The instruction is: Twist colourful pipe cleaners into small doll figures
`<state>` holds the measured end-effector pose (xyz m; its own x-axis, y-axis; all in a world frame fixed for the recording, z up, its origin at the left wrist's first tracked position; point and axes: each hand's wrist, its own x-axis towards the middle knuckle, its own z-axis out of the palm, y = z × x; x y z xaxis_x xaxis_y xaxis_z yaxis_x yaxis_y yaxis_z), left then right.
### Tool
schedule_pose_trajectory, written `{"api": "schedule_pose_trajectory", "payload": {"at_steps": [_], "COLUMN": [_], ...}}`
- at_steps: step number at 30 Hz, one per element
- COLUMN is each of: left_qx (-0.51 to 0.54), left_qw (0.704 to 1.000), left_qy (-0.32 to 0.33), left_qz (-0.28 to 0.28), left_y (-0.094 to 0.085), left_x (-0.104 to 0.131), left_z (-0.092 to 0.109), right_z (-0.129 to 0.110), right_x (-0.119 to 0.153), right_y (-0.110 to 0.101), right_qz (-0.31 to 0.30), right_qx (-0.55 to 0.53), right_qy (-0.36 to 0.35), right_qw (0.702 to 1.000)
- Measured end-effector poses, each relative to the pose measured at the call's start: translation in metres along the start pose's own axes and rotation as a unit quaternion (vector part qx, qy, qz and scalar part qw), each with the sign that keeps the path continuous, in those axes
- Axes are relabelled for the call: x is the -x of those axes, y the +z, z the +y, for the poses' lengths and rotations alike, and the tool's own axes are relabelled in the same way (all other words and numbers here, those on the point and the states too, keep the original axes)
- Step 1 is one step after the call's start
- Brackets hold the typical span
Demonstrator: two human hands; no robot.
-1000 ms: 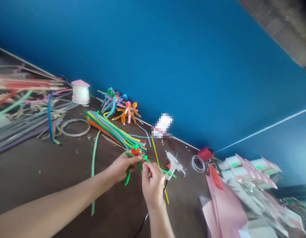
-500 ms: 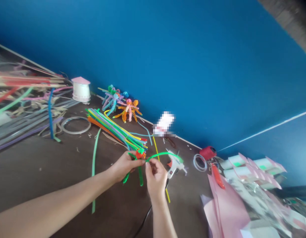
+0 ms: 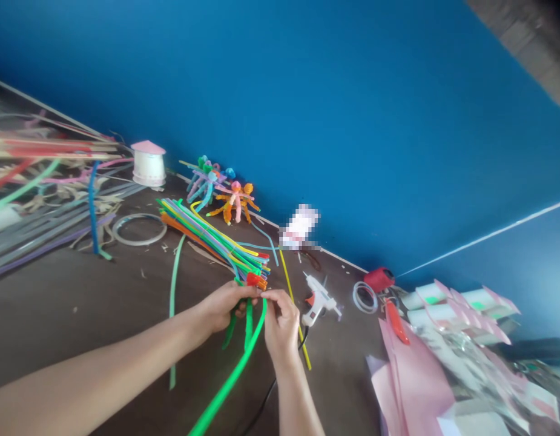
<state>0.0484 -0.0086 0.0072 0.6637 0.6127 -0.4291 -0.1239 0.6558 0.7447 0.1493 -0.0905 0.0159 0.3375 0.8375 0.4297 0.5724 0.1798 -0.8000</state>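
Observation:
My left hand [image 3: 221, 306] is closed around a small green pipe-cleaner figure [image 3: 249, 324], whose fuzzy legs hang below the fingers. A red piece [image 3: 253, 279] shows at its top, above my thumb. Fingertips of my right hand [image 3: 283, 327] pinch a long green pipe cleaner [image 3: 229, 383] right beside the left thumb. That strand curves down toward the front and runs out of the bottom of the view. Where it meets the figure is hidden by my fingers. Just behind the hands lies a bundle of coloured pipe cleaners [image 3: 211, 236].
Finished pipe-cleaner figures [image 3: 235, 203] stand by the blue wall. A white glue gun [image 3: 320, 301] and a yellow pipe cleaner [image 3: 289, 275] lie right of my hands. Tape rolls [image 3: 365, 297], pink sheets [image 3: 413, 375] and red-handled pliers or cutters [image 3: 398, 322] are farther right; a pink-topped cup [image 3: 148, 166] is left.
The free end of the green pipe cleaner has swung from pointing right, over the glue gun, to hanging down toward the front left. My right hand has moved slightly left, against the left.

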Motion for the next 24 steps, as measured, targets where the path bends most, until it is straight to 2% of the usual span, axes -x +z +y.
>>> {"api": "schedule_pose_trajectory", "payload": {"at_steps": [3, 8, 12, 16, 19, 24], "left_qx": [-0.017, -0.087, -0.118, -0.127, -0.123, -0.106], "left_qw": [0.999, 0.991, 0.986, 0.985, 0.986, 0.991], "left_qy": [0.030, 0.099, 0.114, 0.113, 0.110, 0.082], "left_qz": [-0.006, -0.017, -0.019, -0.014, -0.007, 0.007], "left_y": [0.000, 0.002, 0.002, 0.001, 0.001, 0.001], "left_x": [0.001, 0.001, 0.001, 0.000, 0.000, 0.001], "left_z": [0.001, 0.000, -0.001, -0.001, -0.001, 0.000], "right_z": [-0.001, 0.007, 0.014, 0.017, 0.015, 0.007], "right_x": [-0.001, -0.003, -0.003, -0.002, -0.002, -0.005], "right_y": [-0.002, -0.005, -0.004, -0.003, -0.004, -0.008], "right_qz": [-0.007, -0.019, -0.027, -0.059, -0.077, -0.096], "right_qx": [-0.054, -0.175, -0.233, -0.257, -0.199, -0.085], "right_qy": [0.041, 0.178, 0.222, 0.235, 0.223, 0.153], "right_qw": [0.998, 0.968, 0.946, 0.936, 0.951, 0.980]}}
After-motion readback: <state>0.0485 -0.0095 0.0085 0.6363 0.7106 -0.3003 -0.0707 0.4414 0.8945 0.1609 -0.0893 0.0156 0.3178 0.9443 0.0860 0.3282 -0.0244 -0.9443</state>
